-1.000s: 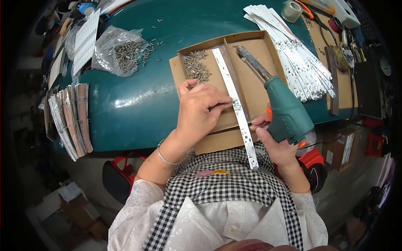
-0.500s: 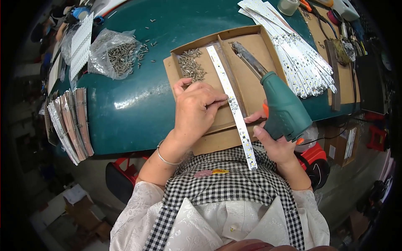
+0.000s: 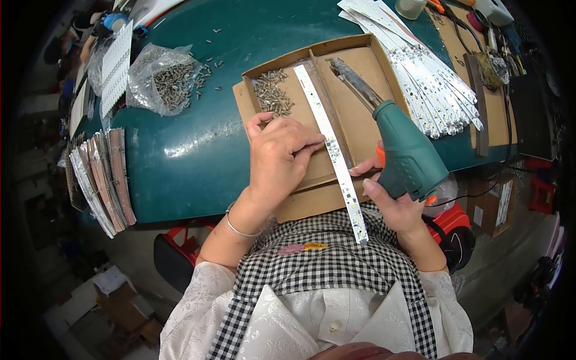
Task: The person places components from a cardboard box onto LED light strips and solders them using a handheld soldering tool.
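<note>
A narrow white LED strip [image 3: 333, 150] with small chips slants across the cardboard box [image 3: 318, 182], its near end over my checked apron. Against its left edge are the pinched fingertips of my left hand [image 3: 277, 153]; anything small between them is hidden. In my right hand [image 3: 393, 207] is a green soldering gun [image 3: 410, 150] with orange parts, its long metal nose pointing up and left over the box. Thumb and forefinger of that hand reach toward the strip's right edge. Small metal fittings [image 3: 273, 95] are heaped in the box's far left corner.
Many white LED strips [image 3: 429, 90] fan out right of the box. A clear bag [image 3: 153, 78] of metal fittings lies left, some spilled beside it. Stacked strips [image 3: 102, 180] stand at the table's left edge. Tools and a dark cord [image 3: 462, 30] are at far right.
The view has shifted very slightly. Both hands, the strip and the soldering gun keep their places relative to one another.
</note>
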Demonstrator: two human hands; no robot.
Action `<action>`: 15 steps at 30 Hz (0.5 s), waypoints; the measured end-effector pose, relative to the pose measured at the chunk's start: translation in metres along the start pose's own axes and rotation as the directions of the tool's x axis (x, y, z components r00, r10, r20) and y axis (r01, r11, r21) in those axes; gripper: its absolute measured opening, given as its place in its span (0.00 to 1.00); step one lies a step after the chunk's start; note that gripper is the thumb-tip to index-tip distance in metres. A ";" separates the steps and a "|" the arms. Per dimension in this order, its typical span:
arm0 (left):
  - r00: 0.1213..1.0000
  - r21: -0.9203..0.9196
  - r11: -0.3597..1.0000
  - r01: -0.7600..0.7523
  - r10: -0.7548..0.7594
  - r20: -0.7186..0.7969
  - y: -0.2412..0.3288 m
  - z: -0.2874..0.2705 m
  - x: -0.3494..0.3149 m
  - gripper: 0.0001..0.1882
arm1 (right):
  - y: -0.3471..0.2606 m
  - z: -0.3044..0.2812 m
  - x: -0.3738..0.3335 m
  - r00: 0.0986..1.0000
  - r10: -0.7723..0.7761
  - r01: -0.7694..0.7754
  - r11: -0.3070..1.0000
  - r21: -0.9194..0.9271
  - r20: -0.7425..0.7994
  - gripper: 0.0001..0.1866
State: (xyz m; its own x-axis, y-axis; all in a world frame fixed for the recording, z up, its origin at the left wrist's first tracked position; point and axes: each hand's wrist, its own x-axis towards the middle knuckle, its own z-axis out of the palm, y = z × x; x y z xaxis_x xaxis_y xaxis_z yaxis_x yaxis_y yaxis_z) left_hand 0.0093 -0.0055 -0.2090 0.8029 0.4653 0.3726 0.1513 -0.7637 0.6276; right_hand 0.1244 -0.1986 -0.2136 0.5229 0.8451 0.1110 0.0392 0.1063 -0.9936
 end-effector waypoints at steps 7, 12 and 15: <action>1.000 0.000 1.000 -0.006 0.006 -0.002 -0.001 0.000 -0.002 0.09 | 0.003 -0.001 -0.001 1.000 -0.008 0.008 1.000 -0.008 0.021 0.29; 1.000 0.003 1.000 -0.023 0.023 -0.008 -0.002 0.000 -0.002 0.10 | 0.001 0.001 0.000 1.000 0.004 -0.004 1.000 0.014 0.004 0.28; 1.000 0.011 0.999 -0.032 0.031 0.002 -0.002 0.001 -0.002 0.10 | 0.003 0.005 0.001 0.998 0.010 -0.006 0.998 0.061 -0.055 0.21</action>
State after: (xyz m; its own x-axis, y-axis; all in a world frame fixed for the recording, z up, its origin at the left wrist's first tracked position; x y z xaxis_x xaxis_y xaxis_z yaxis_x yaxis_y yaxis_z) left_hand 0.0081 -0.0053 -0.2109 0.8086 0.4400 0.3906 0.1321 -0.7827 0.6082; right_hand 0.1204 -0.1945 -0.2162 0.5691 0.8162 0.0999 -0.0165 0.1328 -0.9910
